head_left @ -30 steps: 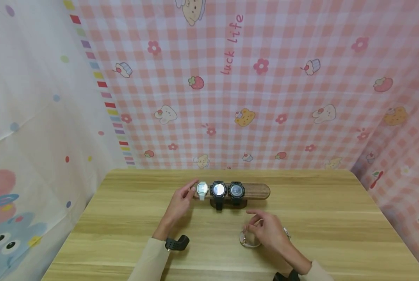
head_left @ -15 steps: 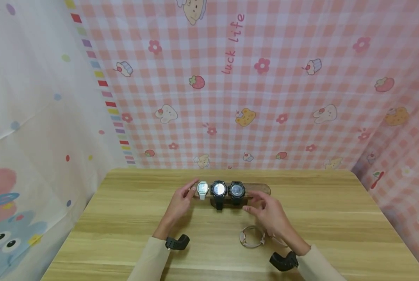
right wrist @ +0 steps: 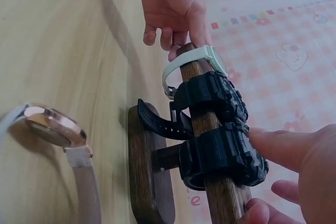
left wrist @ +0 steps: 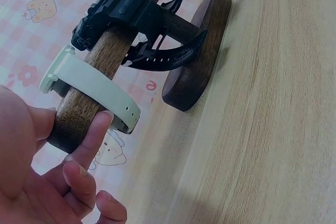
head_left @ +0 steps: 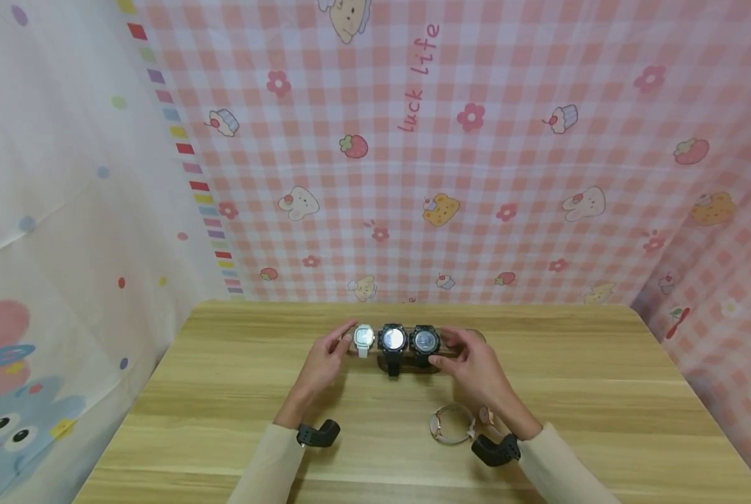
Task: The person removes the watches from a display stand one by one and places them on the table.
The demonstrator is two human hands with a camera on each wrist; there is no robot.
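Note:
A dark wooden watch stand (head_left: 413,364) bears three watches along its bar. At its left end is a white watch (head_left: 364,337), then a black watch (head_left: 392,339) with its strap hanging, then a second black watch (head_left: 425,340). My left hand (head_left: 322,360) pinches the bar's left end beside the white watch. On the right, my right hand (head_left: 476,360) grips the second black watch at the bar, one finger pressing its case in the right wrist view. Two pale-strapped watches lie nearer me: a looped one (head_left: 438,435) and a rose-gold one (head_left: 487,416), partly hidden by the right arm.
The wooden table (head_left: 236,392) runs back to a pink checked cloth (head_left: 438,161). A white patterned cloth (head_left: 85,182) hangs at the left. A black wrist device (head_left: 318,434) sticks out from the left wrist, and another (head_left: 495,450) from the right.
My right hand has moved away from the pale-strapped watches, up to the stand and leftward onto the right black watch. My left hand has stayed at the bar's end.

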